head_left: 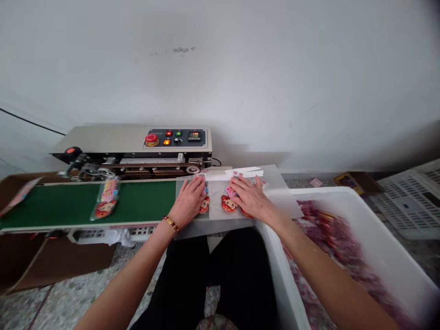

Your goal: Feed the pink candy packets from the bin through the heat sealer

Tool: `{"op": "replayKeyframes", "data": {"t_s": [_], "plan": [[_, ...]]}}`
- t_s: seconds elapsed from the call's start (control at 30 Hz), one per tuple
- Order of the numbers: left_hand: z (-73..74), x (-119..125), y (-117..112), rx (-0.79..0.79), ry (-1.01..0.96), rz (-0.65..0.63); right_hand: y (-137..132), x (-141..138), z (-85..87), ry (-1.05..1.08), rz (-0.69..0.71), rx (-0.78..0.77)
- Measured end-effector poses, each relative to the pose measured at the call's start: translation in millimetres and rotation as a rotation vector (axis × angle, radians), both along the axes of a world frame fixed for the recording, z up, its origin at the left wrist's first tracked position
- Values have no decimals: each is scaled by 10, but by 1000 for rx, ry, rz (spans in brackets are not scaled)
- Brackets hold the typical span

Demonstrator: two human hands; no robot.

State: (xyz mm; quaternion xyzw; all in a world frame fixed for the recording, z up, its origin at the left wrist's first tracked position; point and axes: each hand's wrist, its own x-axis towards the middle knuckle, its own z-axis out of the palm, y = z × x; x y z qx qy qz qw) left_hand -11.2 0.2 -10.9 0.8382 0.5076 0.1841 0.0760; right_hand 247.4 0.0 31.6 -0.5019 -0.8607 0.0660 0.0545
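left hand (189,200) flat on packet (204,205) at green belt (51,205); right hand (250,198) flat on second packet (229,203)

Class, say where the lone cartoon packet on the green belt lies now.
Head view, left of centre: the packet lies on the green conveyor belt, in front of the sealing machine, left of the left hand.

Bright, soft, even light; no glare. Wall (261,68) uniformly lit, with a faint shadow right of the sealing machine (137,140). Centre sharp: left hand (188,201), right hand (249,198). Packets (330,233) in the white bin (385,238) smeared by blur. Straight lines bow toward the edges; top right corner darkened.
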Motion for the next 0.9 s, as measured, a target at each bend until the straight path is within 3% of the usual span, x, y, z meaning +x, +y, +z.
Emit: {"op": "replayKeyframes", "data": {"t_s": [0.17, 0.3, 0.37, 0.43, 0.53, 0.63, 0.77, 0.9], "plan": [[-4, -569, -52, -22, -11, 16, 66, -295, -27, 30, 87, -35], [45, -853, -94, 76, 49, 165, 173, -633, -31, 55, 167, -70], [76, -769, -97, 140, 49, 186, 202, -712, -16, 79, 177, -94], [102, -538, -83, 146, 9, 78, 190, -679, 21, 111, 164, -93], [114, -114, -36, 74, -18, -110, 96, -405, 78, 113, 86, -42], [82, 111, -13, 12, 17, -104, -47, -1, 58, 37, -91, 50], [4, -34, -41, -7, -15, -25, -189, 286, -80, -52, -267, 74], [-11, -469, -67, -19, -26, -19, -115, 28, -156, 3, -171, -4]]}}
